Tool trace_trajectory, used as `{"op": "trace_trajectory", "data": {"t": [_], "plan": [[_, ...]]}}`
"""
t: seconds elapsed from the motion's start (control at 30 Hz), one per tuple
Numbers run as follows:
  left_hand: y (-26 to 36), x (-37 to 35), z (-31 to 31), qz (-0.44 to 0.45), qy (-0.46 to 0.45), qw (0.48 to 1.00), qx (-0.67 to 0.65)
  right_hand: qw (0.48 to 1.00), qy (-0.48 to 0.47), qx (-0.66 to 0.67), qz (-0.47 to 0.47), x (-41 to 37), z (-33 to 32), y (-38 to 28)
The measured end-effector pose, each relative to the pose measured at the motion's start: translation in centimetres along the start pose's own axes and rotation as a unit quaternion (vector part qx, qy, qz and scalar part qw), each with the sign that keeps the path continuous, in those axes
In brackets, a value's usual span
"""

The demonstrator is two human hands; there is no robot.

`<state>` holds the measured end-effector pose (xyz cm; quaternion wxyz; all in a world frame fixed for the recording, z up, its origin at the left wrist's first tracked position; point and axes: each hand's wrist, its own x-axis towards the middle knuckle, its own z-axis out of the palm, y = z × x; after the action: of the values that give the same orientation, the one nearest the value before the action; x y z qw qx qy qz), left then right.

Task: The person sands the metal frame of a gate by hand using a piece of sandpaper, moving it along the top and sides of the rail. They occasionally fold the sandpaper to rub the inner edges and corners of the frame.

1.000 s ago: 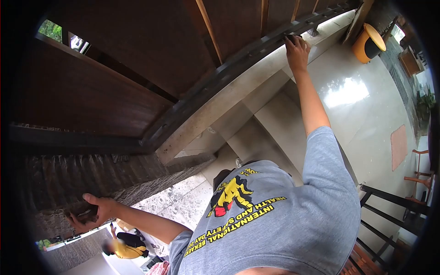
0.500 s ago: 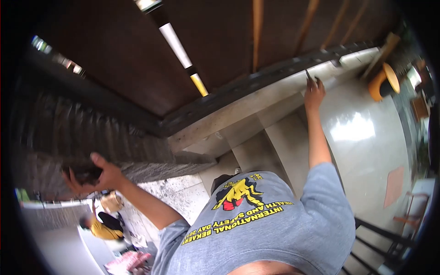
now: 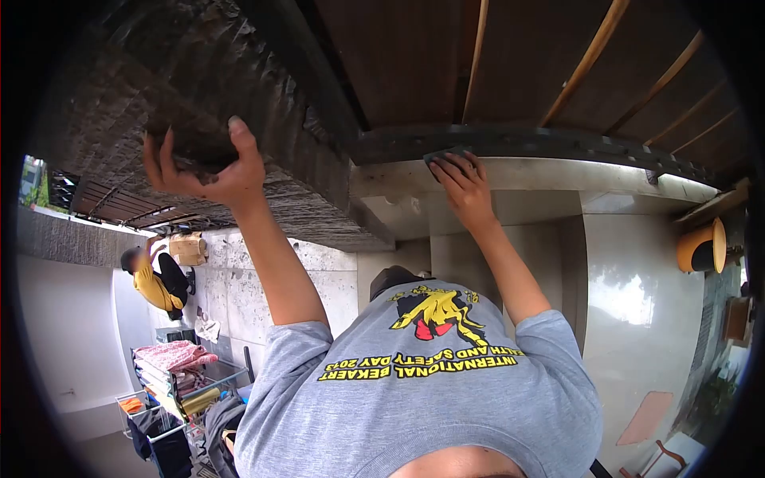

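My left hand (image 3: 209, 177) reaches up with fingers and thumb spread apart, in front of the dark, rough stone-textured pillar (image 3: 231, 72). The surface between those fingers is in shadow. My right hand (image 3: 464, 187) presses a thin, dark grey-green pad (image 3: 448, 153) against the black lower rail (image 3: 534, 142) of a brown panel, close to the pillar's corner. Its fingers lie over the pad and cover part of it. Directly under the rail runs a pale stone ledge (image 3: 550, 175).
Beyond the ledge is a shiny tiled floor (image 3: 629, 342) with an orange round container (image 3: 701, 245). At lower left stands a drying rack (image 3: 171, 430) hung with laundry. Further back, a person in a yellow top (image 3: 155, 287) crouches near a cardboard box (image 3: 189, 248).
My right hand has slid left along the rail toward the pillar. The left hand stays spread at the pillar, and the whole view has turned.
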<state>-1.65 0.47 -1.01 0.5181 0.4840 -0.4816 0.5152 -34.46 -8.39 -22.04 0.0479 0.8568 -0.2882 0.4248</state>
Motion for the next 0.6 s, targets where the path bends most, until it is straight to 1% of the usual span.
{"op": "trace_trajectory", "data": {"t": [0.1, 0.2, 0.27, 0.37, 0.47, 0.57, 0.6], "plan": [[0.0, 0.1, -0.1, 0.007, -0.001, 1.000, -0.008, 1.000, 0.007, 0.005, 0.012, 0.6, 2.4, -0.8], [0.4, 0.1, 0.1, -0.019, 0.010, 0.998, -0.055, 0.999, 0.015, -0.027, 0.036, 0.7, 4.1, -1.3], [0.4, 0.1, 0.1, -0.013, 0.003, 0.999, -0.050, 0.996, 0.029, -0.054, 0.058, 0.8, 4.7, -2.1], [0.0, 0.0, 0.0, -0.013, -0.007, 0.998, -0.055, 0.995, 0.026, -0.060, 0.071, 1.9, 5.7, -3.8], [-0.3, 0.0, -0.1, 0.003, -0.012, 0.999, -0.032, 0.995, -0.004, -0.063, 0.081, 3.6, 7.0, -6.1], [-0.6, -0.2, 0.1, 0.013, -0.008, 0.999, -0.031, 0.995, -0.007, -0.060, 0.082, 3.8, 7.9, -6.8], [-0.8, -0.2, 0.2, 0.015, -0.004, 0.999, -0.036, 0.994, 0.006, -0.064, 0.088, 3.6, 7.7, -6.7]]}}
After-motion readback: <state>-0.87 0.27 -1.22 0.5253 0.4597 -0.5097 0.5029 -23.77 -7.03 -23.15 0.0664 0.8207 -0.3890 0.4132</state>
